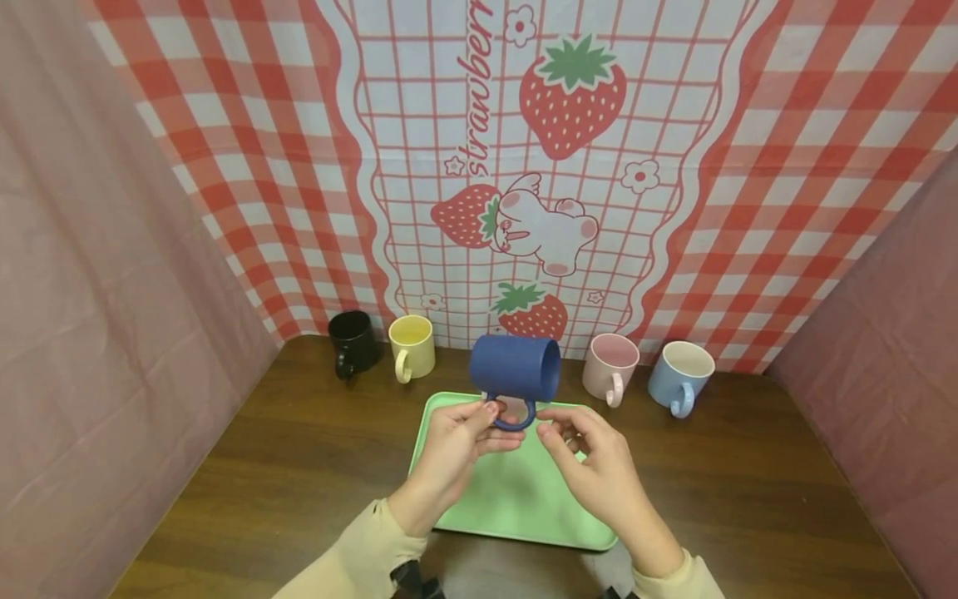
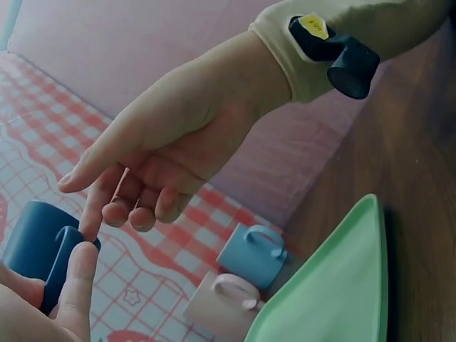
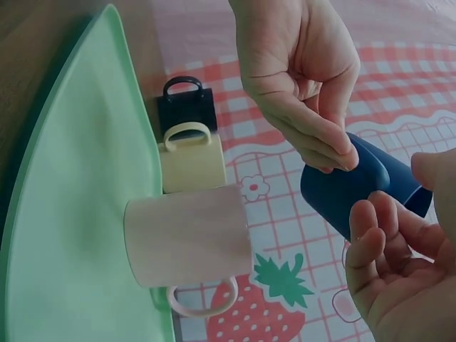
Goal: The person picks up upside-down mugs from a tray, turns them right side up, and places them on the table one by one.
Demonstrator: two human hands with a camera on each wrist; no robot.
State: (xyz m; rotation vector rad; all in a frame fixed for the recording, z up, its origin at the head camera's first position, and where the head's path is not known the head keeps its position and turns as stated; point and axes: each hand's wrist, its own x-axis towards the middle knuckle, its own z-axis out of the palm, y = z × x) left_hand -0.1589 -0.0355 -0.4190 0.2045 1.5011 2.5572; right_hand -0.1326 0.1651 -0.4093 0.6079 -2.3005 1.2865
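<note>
A dark blue mug (image 1: 515,367) is held sideways above the green tray (image 1: 516,507), its mouth facing right and its handle downward. My left hand (image 1: 452,453) pinches the handle between thumb and fingers; the right wrist view shows these fingers at the mug (image 3: 333,187). Just right of the handle is my right hand (image 1: 595,466), fingers loosely bent and gripping nothing. In the left wrist view, the right hand's (image 2: 167,153) index fingertip meets the mug (image 2: 43,239) near its rim. A pale pinkish mug (image 3: 189,239) stands on the tray, mostly hidden in the head view.
Along the back of the wooden table (image 1: 262,474) stand a black mug (image 1: 358,339) and a yellow mug (image 1: 413,339) on the left. A pink mug (image 1: 604,374) and a light blue mug (image 1: 674,378) are on the right. Behind them hangs a strawberry-printed cloth (image 1: 494,141).
</note>
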